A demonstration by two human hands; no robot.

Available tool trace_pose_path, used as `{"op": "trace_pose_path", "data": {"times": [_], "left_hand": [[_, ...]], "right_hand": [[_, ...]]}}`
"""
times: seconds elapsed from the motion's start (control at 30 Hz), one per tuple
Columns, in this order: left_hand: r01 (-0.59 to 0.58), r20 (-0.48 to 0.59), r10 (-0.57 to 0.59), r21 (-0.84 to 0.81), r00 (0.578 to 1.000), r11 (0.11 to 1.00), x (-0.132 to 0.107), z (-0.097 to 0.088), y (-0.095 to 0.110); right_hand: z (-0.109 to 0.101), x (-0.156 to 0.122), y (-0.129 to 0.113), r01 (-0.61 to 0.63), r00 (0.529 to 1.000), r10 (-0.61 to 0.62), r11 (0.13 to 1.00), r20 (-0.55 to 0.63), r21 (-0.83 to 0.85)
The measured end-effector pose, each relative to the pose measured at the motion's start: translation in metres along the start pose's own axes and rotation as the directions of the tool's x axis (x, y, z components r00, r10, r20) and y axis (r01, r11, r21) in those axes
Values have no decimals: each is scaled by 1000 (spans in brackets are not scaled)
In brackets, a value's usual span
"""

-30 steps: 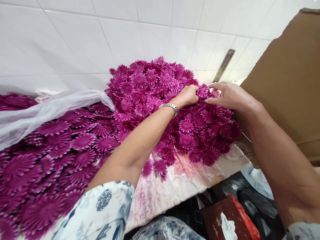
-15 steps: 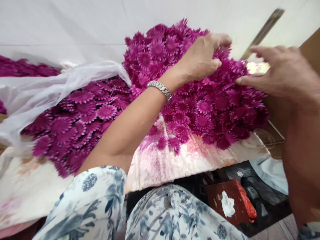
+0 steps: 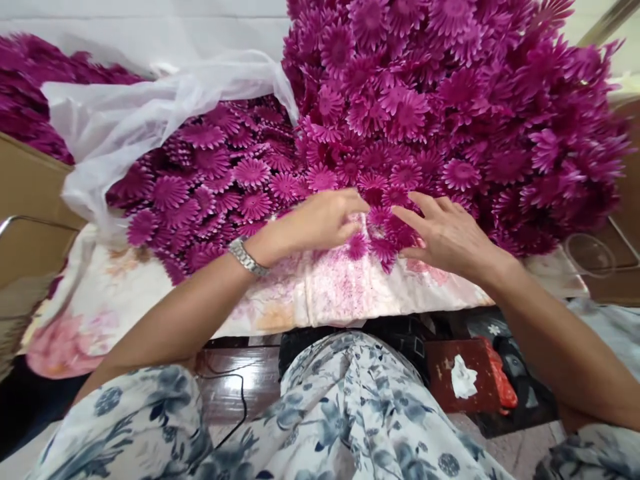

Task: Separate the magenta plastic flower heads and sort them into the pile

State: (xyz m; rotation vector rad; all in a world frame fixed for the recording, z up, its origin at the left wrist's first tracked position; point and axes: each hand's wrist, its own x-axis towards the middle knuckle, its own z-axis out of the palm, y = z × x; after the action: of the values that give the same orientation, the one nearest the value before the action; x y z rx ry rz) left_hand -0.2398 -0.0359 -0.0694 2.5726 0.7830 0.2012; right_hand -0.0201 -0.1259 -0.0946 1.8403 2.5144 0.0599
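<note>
Magenta artificial flower heads with pointed petals (image 3: 405, 113) are heaped high on the right. Against that heap lies a lower spread of the same flower heads (image 3: 205, 173) on the left. At the heap's front edge is my left hand (image 3: 327, 217), thumb and fingers apart, with no flower seen in it; a silver metal bracelet circles that wrist. Facing it, my right hand (image 3: 443, 237) has its fingers spread over a few loose flower heads (image 3: 383, 243). I cannot tell whether its fingertips touch them.
A floral cloth (image 3: 280, 307) covers the tabletop. Sheer white plastic (image 3: 165, 100) drapes over the left flowers. A cardboard box (image 3: 30, 193) stands at the left. Below the table edge are a dark red board (image 3: 443, 373) with crumpled white paper and a black cable (image 3: 244, 400).
Both hands have come down from the top of the heap to its front edge and drawn closer together. The camera view has tilted downward.
</note>
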Motion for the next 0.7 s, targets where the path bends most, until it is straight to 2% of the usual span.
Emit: {"op": "trace_pose_path", "data": {"times": [0.03, 0.13, 0.2, 0.3, 0.37, 0.5, 0.57, 0.63, 0.7], "left_hand": [[-80, 71, 75, 74, 995, 994, -3, 9, -2], [-156, 192, 116, 210, 975, 965, -6, 33, -4], [-174, 198, 126, 244, 972, 954, -4, 45, -3], [-164, 155, 133, 213, 979, 963, 2, 59, -3], [-132, 91, 121, 123, 988, 984, 6, 67, -3], [-94, -102, 79, -157, 992, 983, 10, 76, 1], [-79, -165, 30, -299, 986, 951, 8, 77, 5], [-43, -163, -27, -410, 986, 911, 5, 74, 9], [-67, -207, -44, -502, 977, 862, 1, 67, 13]], "right_hand": [[5, 2, 1, -27, 999, 27, 999, 19, 19], [12, 7, 3, -60, 991, 44, 990, 123, 126], [15, 10, -1, -72, 987, 40, 976, 154, 206], [21, 10, -11, -45, 993, 6, 942, 118, 332], [27, 11, -19, -22, 997, -7, 917, 73, 397], [40, 16, -31, -79, 994, 108, 856, -26, 511], [44, 19, -34, -81, 987, 146, 825, -73, 559], [44, 22, -33, -58, 979, 157, 818, -126, 572], [39, 25, -30, -40, 968, 170, 827, -183, 560]]}}
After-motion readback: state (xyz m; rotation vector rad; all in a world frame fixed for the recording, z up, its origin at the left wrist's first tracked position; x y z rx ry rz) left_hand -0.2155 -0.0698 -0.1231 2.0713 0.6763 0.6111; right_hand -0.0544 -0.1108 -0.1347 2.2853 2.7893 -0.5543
